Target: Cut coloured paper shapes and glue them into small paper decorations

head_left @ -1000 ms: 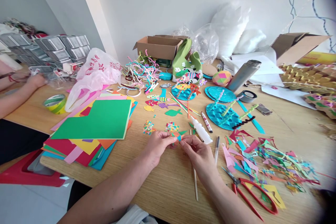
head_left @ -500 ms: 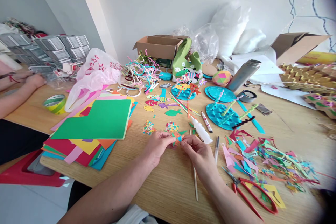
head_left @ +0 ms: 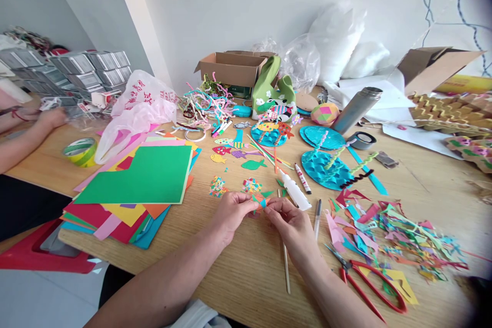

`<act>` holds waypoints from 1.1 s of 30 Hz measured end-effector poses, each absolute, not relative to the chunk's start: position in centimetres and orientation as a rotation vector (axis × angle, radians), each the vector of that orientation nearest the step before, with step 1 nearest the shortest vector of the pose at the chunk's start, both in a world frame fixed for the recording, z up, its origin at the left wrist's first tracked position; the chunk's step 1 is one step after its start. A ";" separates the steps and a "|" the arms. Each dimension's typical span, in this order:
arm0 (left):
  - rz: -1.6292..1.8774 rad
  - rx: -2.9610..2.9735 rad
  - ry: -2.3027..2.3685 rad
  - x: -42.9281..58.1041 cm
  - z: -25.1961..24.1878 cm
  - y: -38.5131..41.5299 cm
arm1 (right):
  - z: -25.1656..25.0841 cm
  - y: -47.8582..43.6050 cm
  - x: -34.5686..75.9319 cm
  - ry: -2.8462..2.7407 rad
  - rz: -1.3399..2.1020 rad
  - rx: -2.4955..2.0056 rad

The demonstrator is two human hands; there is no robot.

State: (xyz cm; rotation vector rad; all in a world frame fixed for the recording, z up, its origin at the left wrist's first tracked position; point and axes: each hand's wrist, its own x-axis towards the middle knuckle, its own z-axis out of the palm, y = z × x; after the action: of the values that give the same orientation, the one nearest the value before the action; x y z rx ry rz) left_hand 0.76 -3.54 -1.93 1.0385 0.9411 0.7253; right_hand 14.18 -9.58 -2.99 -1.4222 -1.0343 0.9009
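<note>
Between my two hands is a small orange paper fish with blue pieces [head_left: 262, 202]. My left hand [head_left: 234, 215] pinches its left side, and my right hand [head_left: 290, 223] pinches the right side. Fingertips cover much of its outline. Just beyond lie two heaps of tiny paper bits [head_left: 251, 185], and past them a green paper fish [head_left: 253, 164] and several decorated paper fish [head_left: 222, 150]. Near my right hand are a white glue bottle [head_left: 295, 192], a marker [head_left: 303, 178], a pen [head_left: 317, 219] and a thin wooden stick [head_left: 286, 266].
Red-handled scissors [head_left: 365, 277] and paper scraps [head_left: 388, 236] lie at the right. Coloured paper sheets [head_left: 154, 174] are stacked at the left, beside yellow-green tape [head_left: 80, 152]. Blue discs with pipe cleaners [head_left: 323, 171] stand behind, near a steel flask [head_left: 356, 108]. Another person's hand [head_left: 54, 118] is far left.
My hands stay nearly in place, with the paper fish turned slightly between the fingertips. The other person's hand at the far left has shifted a little.
</note>
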 end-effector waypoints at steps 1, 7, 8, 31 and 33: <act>0.721 1.037 0.938 0.7 -1.9 -3.6 | -3.0 -9.6 14.2 -1.034 0.903 -1.422; 0.695 1.034 0.913 0.7 -1.5 -3.6 | -2.9 -9.6 14.2 -1.039 0.895 -1.430; 0.697 1.040 0.913 0.7 -1.5 -3.6 | -2.9 -9.6 14.2 -1.040 0.893 -1.428; 0.739 1.061 0.976 0.8 -1.4 -3.4 | -2.6 -9.7 14.2 -1.034 0.945 -1.433; 0.747 1.056 0.978 0.8 -1.4 -3.4 | -2.6 -9.7 14.2 -1.036 0.944 -1.436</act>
State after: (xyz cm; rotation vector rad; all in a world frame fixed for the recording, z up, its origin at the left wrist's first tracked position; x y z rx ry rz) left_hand 0.76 -3.39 -1.39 1.0557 0.9784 0.7472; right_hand 14.23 -9.73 -2.62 -1.4363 -1.0363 0.9442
